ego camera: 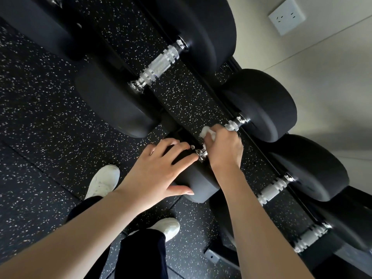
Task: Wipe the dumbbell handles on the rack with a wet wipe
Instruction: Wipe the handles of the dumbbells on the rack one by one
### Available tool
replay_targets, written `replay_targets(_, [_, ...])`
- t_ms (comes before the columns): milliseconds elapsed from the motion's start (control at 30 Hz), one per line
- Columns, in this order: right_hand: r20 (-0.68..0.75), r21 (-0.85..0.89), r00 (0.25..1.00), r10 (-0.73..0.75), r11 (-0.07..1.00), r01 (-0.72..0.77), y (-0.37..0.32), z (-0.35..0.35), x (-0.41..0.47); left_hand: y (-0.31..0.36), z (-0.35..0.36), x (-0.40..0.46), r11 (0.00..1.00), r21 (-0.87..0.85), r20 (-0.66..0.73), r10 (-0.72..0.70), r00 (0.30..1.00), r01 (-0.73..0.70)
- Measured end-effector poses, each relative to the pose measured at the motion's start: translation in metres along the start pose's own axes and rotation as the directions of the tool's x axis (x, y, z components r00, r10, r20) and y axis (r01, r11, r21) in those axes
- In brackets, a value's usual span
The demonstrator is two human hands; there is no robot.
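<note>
Item: dumbbell rack (259, 150), one tier seen from above, four handles in view.

Handle in work (231, 125): third-largest pair, centre of view. Right hand (223, 150) wrapped around it, grasping the wipe (206, 132) against the bar; white wad shows past the knuckles, knurled end bare toward the wall. Left hand (159, 170) lies spread on the near head (193, 184), fingers straight, thumb at its edge, bracing rather than gripping.

Progress: judged mid-task. One handle under the wipe. Large handle (159, 65) up the row and two small handles (273, 190), (310, 236) down the row are untouched at this moment; whether any is already clean cannot be told, no wetness visible.

Clearances: each bar is boxed between its two black heads, so strokes run only along the bar. Neighbouring heads stand close on both sides of the right wrist. Rack rails run beneath. Wall (322, 77) lies just behind the far heads. Open floor (40, 137) on the near side, beside the shoes (104, 180).
</note>
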State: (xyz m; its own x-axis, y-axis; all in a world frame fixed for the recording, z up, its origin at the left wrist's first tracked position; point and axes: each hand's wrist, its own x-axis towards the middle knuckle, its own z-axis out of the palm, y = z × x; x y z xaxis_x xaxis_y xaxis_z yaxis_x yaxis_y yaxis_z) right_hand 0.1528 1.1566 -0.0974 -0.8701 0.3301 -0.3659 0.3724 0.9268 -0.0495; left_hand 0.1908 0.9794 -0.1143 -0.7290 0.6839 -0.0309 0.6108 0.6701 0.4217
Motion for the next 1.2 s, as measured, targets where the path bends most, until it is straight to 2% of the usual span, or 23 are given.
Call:
replay_targets(400, [-0.281, 0.130, 0.950, 0.135, 0.986, -0.102, 0.013, -0.003, 0.024, -0.002, 0.003, -0.002, 1.000, 0.002, -0.006, 0.006, 1.000, -0.006])
replay_targets(500, [-0.429, 0.164, 0.893, 0.135, 0.984, -0.070, 0.014, -0.005, 0.029, -0.001, 0.003, -0.001, 1.000, -0.002, 0.007, 0.004, 1.000, -0.004])
replay_targets(600, [-0.583, 0.177, 0.805, 0.110, 0.984, -0.006, 0.013, 0.002, 0.028, 0.000, 0.003, 0.000, 1.000, -0.011, 0.013, 0.006, 1.000, -0.006])
replay_targets(667, [-0.643, 0.227, 0.751, 0.149, 0.974, 0.001, 0.016, 0.007, 0.026, -0.001, 0.002, -0.001, 1.000, -0.011, 0.014, 0.006, 1.000, -0.006])
replay_targets(800, [-0.625, 0.433, 0.725, 0.290, 0.901, 0.013, 0.020, 0.009, 0.016, -0.002, 0.002, -0.001, 1.000, -0.015, 0.026, 0.019, 0.999, -0.019])
replay_targets(1000, [-0.535, 0.549, 0.741, 0.405, 0.833, -0.059, 0.025, 0.006, 0.005, -0.002, -0.001, 0.000, 0.999, -0.033, 0.046, 0.033, 0.998, -0.032])
replay_targets(1200, [-0.508, 0.543, 0.798, 0.325, 0.840, 0.004, 0.034, -0.004, -0.031, 0.000, -0.020, 0.006, 0.997, -0.034, 0.109, 0.068, 0.992, -0.064])
